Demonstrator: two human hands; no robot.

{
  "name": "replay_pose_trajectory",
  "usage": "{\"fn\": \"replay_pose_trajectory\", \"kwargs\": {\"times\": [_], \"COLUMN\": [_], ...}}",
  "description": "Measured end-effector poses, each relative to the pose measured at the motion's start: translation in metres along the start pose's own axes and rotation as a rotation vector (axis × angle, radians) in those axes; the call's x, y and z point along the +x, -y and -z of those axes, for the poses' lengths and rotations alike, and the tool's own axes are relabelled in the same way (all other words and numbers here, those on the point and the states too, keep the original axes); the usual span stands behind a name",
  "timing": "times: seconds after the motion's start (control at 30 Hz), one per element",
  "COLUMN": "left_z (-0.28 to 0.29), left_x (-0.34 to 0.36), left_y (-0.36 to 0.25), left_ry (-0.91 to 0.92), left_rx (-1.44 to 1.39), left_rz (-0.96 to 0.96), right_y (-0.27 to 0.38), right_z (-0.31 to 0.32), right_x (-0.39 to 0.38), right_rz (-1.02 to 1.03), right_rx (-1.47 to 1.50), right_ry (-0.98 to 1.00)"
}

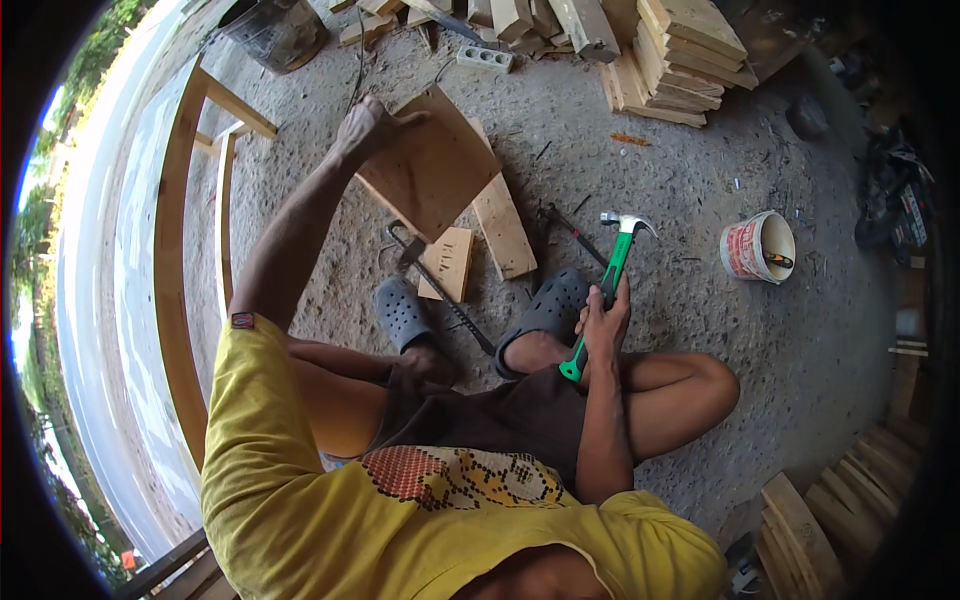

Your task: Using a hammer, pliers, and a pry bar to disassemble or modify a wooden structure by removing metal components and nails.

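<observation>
My left hand (372, 128) grips a square wooden board (435, 165) by its upper left edge, holding it tilted over the ground. In my right hand (605, 325) is a green-handled claw hammer (620, 250), held head up above my right thigh. Beneath and beside the board lie a plank (505, 230), a short wood block (448, 275) and a black metal bar clamp (460, 320). A second dark clamp or bar (575, 235), not clear which, lies left of the hammer. My grey clogs (545, 310) are on either side of the clamp's lower end.
Stacked boards (680, 60) and offcuts (545, 25) lie at the back near a power strip (485, 58). A white bucket (742, 248) stands right, a dark bucket (270, 35) back left. A wooden frame (180, 250) stands left. More planks (800, 540) and dark tools (890, 200) are at right.
</observation>
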State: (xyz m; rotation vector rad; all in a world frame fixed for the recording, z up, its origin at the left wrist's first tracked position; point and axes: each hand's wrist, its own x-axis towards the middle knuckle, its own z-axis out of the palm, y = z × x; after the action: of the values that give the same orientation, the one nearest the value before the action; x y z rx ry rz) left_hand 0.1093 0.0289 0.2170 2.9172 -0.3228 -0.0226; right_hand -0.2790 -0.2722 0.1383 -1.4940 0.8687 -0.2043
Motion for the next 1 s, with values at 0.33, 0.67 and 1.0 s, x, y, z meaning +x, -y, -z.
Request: {"fn": "replay_pose_trajectory", "kwargs": {"times": [0.33,0.67,1.0], "left_z": [-0.256,-0.233,-0.258], "left_x": [-0.066,-0.122,-0.113], "left_y": [-0.015,-0.063,-0.061], "left_ry": [0.438,0.125,0.084], "left_rx": [-0.245,-1.027,-0.95], "left_rz": [0.18,0.678,0.684], "right_y": [0.015,0.1,0.073], "right_z": [0.009,-0.008,-0.066], "right_x": [-0.005,0.029,0.053], "right_rz": [0.186,0.771,0.847], "right_rx": [-0.145,-0.487,-0.393], "right_ry": [0.038,0.022,-0.166]}}
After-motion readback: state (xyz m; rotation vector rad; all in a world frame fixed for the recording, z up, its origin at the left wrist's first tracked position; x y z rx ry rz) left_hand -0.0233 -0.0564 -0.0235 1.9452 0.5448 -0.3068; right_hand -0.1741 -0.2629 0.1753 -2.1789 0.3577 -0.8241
